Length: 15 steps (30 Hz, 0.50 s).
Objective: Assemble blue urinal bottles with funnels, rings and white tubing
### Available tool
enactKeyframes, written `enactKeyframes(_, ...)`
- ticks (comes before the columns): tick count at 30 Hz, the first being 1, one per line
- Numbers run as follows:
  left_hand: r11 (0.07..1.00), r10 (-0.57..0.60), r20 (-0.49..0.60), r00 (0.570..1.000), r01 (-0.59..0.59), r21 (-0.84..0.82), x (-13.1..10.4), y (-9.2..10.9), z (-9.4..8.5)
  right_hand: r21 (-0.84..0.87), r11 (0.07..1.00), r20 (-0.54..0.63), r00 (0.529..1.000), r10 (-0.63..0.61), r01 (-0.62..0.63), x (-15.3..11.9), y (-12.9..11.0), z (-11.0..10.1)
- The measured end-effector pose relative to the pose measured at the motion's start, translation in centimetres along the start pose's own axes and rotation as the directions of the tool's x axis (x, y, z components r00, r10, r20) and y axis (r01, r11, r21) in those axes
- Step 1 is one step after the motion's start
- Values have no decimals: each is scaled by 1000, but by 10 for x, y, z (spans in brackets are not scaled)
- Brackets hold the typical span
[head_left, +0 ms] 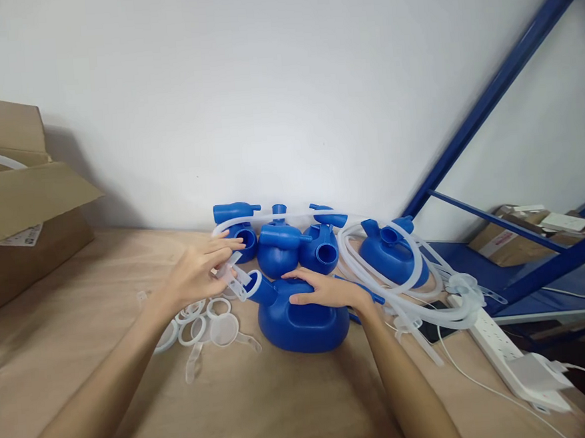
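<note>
A blue plastic bottle (pixel 305 328) with a built-in handle stands on the table, its neck tilted up to the left and a white ring around the mouth. My right hand (pixel 322 289) is closed over the handle on top. At the mouth, my left hand (pixel 201 272) pinches a translucent plastic cap with a strap (pixel 237 284); part of it is hidden by the fingers. Below the left hand lie several loose caps and rings (pixel 224 329) of the same translucent plastic. Behind the bottle stand several more blue bottles (pixel 278 260), some with blue spout pieces (pixel 281 236) lying across them.
Coiled translucent tubing (pixel 419 310) lies at the right around another blue bottle (pixel 382 256). Beyond it are a phone (pixel 433 332) and a white power strip (pixel 512 357) with cables. An open cardboard box (pixel 25 204) stands left. A blue metal rack (pixel 503 224) rises at the right.
</note>
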<state>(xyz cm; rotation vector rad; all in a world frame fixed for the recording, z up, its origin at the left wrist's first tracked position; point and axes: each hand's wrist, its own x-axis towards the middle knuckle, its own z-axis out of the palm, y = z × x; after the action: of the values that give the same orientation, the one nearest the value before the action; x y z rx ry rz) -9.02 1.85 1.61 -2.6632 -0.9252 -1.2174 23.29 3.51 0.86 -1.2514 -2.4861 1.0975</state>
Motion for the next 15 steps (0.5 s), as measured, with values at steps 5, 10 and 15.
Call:
enactKeyframes(5, 980, -152, 135, 979, 131, 153, -3, 6, 20, 37, 999, -95, 995, -28, 32, -2, 1, 8)
enactKeyframes(10, 908, -409, 114, 906, 391, 147, 8, 30, 45, 28, 999, -177, 983, -37, 43, -4, 0, 17)
enactKeyframes(15, 854, -511, 308, 803, 514, 78, 23, 47, 46, 3, 999, -268, 962, -49, 52, -4, 0, 24)
